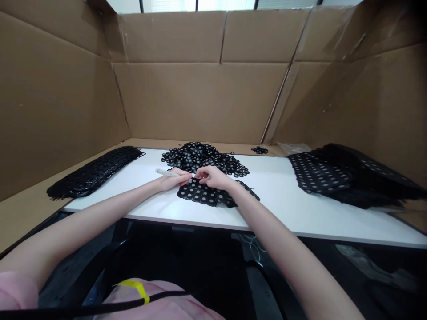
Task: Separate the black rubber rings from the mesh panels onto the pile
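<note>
A black sheet with rows of round holes (200, 194) lies near the table's front edge, under and in front of both hands. My left hand (174, 179) is closed around a pale pen-like tool (166, 172), which points out to the left, and its fingertips meet the sheet's top edge. Just to the right, my right hand (213, 176) has bent fingers over the same edge; what they pinch, if anything, is too small to make out. Behind the hands is a heap of small black rings (196, 155).
A stack of black perforated strips (96, 173) lies on the left. Black dotted sheets (333, 173) are piled on the right. A few rings (259, 150) sit at the back of the white table (280, 213). Cardboard walls (200, 102) enclose the back and sides.
</note>
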Demonstrator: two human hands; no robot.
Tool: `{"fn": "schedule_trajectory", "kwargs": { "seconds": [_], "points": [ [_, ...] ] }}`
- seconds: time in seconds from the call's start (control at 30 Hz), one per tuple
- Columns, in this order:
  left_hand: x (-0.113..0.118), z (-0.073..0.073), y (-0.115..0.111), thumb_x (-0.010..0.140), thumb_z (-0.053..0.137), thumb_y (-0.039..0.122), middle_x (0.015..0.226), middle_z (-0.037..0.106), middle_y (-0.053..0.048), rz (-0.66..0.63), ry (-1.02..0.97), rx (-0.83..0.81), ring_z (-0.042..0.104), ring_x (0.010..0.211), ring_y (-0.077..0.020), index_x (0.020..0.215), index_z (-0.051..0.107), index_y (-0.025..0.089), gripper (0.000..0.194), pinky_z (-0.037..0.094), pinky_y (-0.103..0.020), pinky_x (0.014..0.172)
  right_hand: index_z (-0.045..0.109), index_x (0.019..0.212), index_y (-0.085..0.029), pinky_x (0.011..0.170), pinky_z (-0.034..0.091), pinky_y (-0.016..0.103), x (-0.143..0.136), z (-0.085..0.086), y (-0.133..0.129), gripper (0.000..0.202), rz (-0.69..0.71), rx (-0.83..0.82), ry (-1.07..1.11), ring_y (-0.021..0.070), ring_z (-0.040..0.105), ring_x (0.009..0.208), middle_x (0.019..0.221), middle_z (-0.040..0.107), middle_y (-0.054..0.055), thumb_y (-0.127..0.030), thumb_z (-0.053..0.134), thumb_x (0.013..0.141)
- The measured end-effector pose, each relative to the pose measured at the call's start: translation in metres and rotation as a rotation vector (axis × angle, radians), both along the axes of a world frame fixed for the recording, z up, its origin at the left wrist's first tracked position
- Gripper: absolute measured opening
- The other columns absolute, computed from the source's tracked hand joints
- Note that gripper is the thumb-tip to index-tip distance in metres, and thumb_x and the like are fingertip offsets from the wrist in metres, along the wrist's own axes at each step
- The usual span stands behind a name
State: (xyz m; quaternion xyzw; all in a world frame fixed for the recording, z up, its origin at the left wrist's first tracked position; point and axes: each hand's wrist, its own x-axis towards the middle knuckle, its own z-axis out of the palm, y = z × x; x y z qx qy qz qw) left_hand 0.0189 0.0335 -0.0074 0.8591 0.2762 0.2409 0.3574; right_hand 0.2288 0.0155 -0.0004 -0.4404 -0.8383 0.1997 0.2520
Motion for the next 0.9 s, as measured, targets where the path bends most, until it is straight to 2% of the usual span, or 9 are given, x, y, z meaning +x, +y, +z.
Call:
{"fn": "schedule_trajectory", "kwargs": {
  "seconds": [0.13,0.27,0.4,0.47,0.53,0.67,0.73,0.9],
  "points": [
    [-0.0008,-0.0001,-0.0004,0.091,0.042,0.048,0.051,0.037,0.002,0.006,-0.017,-0.031,0.032,0.053,-0.0094,0.054,0.042,0.015,0.050,0.024,-0.027,0.055,0.068,0.080,-0.015,0.067,0.044,0.023,0.0029,0.0013,0.0002,0.029,0.025,-0.060,0.045,0.0113,0.053,0.070,0.073,0.060,0.001,0.003,0.051,0.065],
    [-0.0013,0.0012,-0.0014,0.091,0.042,0.049,0.051,0.036,0.002,0.002,-0.018,-0.050,0.032,0.053,-0.0094,0.054,0.042,0.015,0.050,0.024,-0.027,0.055,0.068,0.082,-0.015,0.069,0.045,0.023,0.0030,0.0020,-0.0003,0.029,0.033,-0.061,0.031,0.0118,0.054,0.072,0.077,0.063,0.001,0.003,0.051,0.066],
    [-0.0011,0.0027,-0.0037,0.090,0.043,0.048,0.052,0.038,0.002,0.006,-0.018,-0.037,0.034,0.054,-0.0094,0.054,0.044,0.014,0.049,0.025,-0.026,0.055,0.069,0.089,-0.017,0.073,0.044,0.027,0.0021,0.0022,-0.0017,0.017,0.006,-0.021,-0.039,0.0141,0.055,0.076,0.086,0.067,0.003,-0.015,0.063,0.073],
    [-0.0011,0.0029,-0.0038,0.090,0.044,0.049,0.053,0.040,0.002,0.004,-0.038,-0.051,0.036,0.055,-0.0094,0.056,0.046,0.014,0.049,0.025,-0.025,0.055,0.069,0.092,-0.017,0.073,0.042,0.027,0.0005,0.0018,-0.0018,0.022,-0.015,-0.009,-0.066,0.0155,0.055,0.077,0.086,0.066,0.004,-0.027,0.069,0.072],
    [-0.0016,0.0022,-0.0025,0.089,0.044,0.051,0.053,0.042,0.001,0.009,-0.081,-0.098,0.035,0.053,-0.0091,0.057,0.049,0.013,0.050,0.023,-0.025,0.053,0.067,0.087,-0.017,0.070,0.040,0.027,-0.0017,0.0015,-0.0013,0.023,-0.021,-0.002,-0.099,0.0152,0.054,0.075,0.082,0.064,0.003,-0.031,0.072,0.070],
    [-0.0046,-0.0008,0.0010,0.088,0.043,0.055,0.048,0.038,0.001,0.056,-0.229,-0.215,0.030,0.048,-0.0083,0.052,0.047,0.014,0.055,0.018,-0.027,0.049,0.056,0.066,-0.017,0.063,0.034,0.025,-0.0048,0.0015,-0.0004,0.018,0.000,-0.001,-0.127,0.0122,0.046,0.066,0.069,0.054,-0.002,-0.029,0.069,0.070],
    [-0.0061,-0.0016,0.0010,0.087,0.044,0.055,0.046,0.036,0.001,0.058,-0.264,-0.244,0.029,0.046,-0.0084,0.050,0.046,0.014,0.056,0.016,-0.027,0.049,0.051,0.065,-0.018,0.063,0.033,0.025,-0.0053,0.0022,-0.0014,0.021,-0.008,-0.011,-0.111,0.0120,0.044,0.066,0.069,0.052,-0.003,-0.029,0.069,0.069],
    [-0.0050,0.0003,-0.0043,0.085,0.048,0.055,0.044,0.038,0.001,0.034,-0.195,-0.230,0.030,0.046,-0.0082,0.050,0.050,0.013,0.054,0.015,-0.028,0.049,0.049,0.067,-0.018,0.067,0.031,0.026,-0.0068,0.0086,-0.0095,0.022,-0.036,-0.011,-0.119,0.0129,0.045,0.069,0.072,0.052,-0.002,-0.032,0.066,0.069]
  ]
}}
